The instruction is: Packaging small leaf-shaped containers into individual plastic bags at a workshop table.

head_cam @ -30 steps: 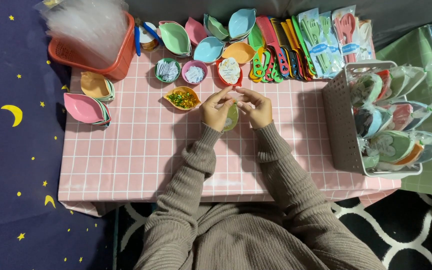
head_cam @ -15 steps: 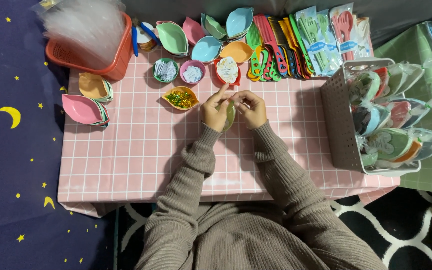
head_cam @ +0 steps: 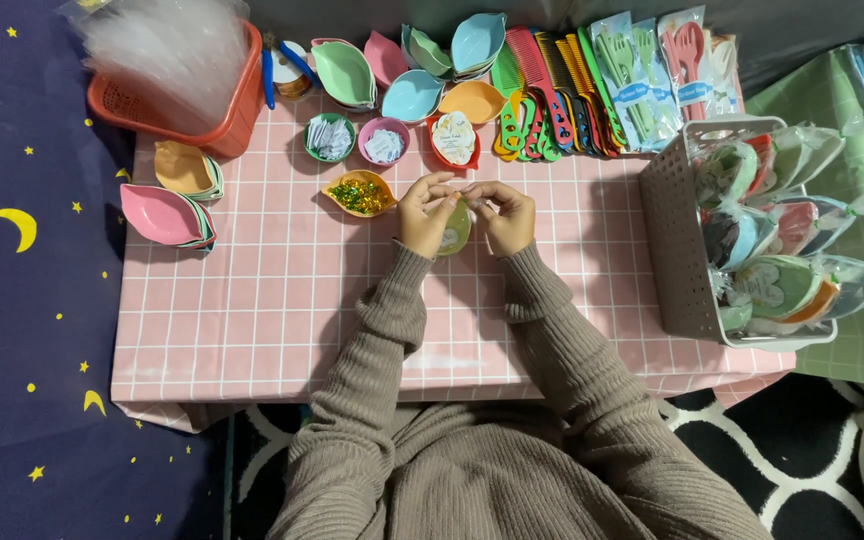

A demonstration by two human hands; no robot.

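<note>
Hands: we see two; our left hand (head_cam: 424, 212) and our right hand (head_cam: 504, 216) meet over the middle of the pink checked table (head_cam: 252, 300), fingers bent.
Held thing: one small green leaf-shaped dish (head_cam: 455, 228) sits between both hands; the left hand grips its edge, the right fingertips pinch at its top, where something thin and clear is hard to make out.
Small bowls: we count three round ones in a row, green (head_cam: 331, 137), pink (head_cam: 384, 140) and red (head_cam: 455, 140), each with a white paper piece inside.
Bead dish: one orange leaf dish (head_cam: 358, 192) with green and yellow bits, just beside the left hand.
Dish stacks: two at the left edge, orange (head_cam: 186, 170) and pink (head_cam: 164, 216); more loose dishes lie at the far edge, we cannot count them exactly.
Baskets: two; the red basket (head_cam: 167, 115) holds clear bags, the grey basket (head_cam: 674, 230) holds wrapped dishes.
Packages: clear packs of cutlery (head_cam: 657, 65) at the far right, next to coloured combs (head_cam: 542, 80).
</note>
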